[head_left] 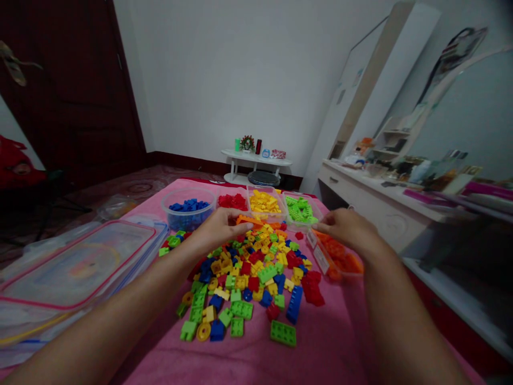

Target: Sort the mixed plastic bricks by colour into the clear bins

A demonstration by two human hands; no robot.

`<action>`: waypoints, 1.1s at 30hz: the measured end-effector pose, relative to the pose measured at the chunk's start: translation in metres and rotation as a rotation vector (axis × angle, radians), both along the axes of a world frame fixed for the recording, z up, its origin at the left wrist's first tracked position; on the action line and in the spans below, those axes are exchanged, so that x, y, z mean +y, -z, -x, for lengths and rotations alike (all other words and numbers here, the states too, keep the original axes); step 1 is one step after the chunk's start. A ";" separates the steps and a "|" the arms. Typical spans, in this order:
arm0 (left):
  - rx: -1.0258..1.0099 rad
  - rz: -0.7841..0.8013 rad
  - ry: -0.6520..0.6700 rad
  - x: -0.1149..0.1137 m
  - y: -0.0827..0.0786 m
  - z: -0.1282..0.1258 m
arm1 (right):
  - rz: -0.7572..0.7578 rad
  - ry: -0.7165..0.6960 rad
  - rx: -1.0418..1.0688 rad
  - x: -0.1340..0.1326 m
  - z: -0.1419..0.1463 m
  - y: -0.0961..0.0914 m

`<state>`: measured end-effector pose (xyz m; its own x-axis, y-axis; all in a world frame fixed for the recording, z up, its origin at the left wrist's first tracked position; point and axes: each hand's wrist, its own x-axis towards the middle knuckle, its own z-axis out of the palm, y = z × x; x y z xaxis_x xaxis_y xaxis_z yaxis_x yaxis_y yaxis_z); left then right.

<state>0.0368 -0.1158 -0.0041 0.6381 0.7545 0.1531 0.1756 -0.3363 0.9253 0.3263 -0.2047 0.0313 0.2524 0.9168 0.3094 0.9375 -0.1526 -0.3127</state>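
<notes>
My left hand [222, 231] is at the far side of the mixed brick pile [256, 262], its thumb and fingers closed on a long orange toy brick [245, 220]. My right hand [347, 227] is closed at the far rim of a clear plastic box of orange bricks [339, 254], at the pile's right; its exact grip is partly hidden. Beyond the hands stand a round tub of blue bricks [189, 206], red bricks [232, 201], a box of yellow bricks [264, 202] and a box of green bricks [300, 209]. A green brick [283, 333] lies at the near edge of the pile.
Everything rests on a pink cloth [316, 347]. Flat clear lids or bags with a red-edged lid [80, 262] lie at the left. A white dresser [380, 198] stands at the right, and a small white table [256, 156] is against the far wall.
</notes>
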 end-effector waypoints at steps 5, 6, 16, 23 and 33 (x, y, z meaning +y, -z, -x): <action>-0.076 0.118 0.079 -0.018 -0.005 -0.008 | -0.056 -0.464 0.338 -0.002 0.099 -0.012; -0.099 0.144 0.083 -0.021 -0.005 -0.009 | -0.090 -0.533 0.326 -0.003 0.113 -0.010; 0.052 0.141 0.102 -0.022 0.005 -0.011 | -0.111 -0.245 0.017 0.001 0.081 -0.011; 0.137 -0.234 -0.117 0.008 0.019 -0.003 | 0.173 0.344 -0.224 -0.011 -0.016 -0.017; 0.353 -0.542 -0.125 0.017 0.051 -0.002 | 0.036 -0.098 -0.137 0.056 0.064 0.063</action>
<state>0.0390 -0.0986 -0.0551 0.6321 0.7010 0.3303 0.5053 -0.6960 0.5101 0.2624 -0.1488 -0.0320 0.1189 0.9461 0.3013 0.9819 -0.0671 -0.1768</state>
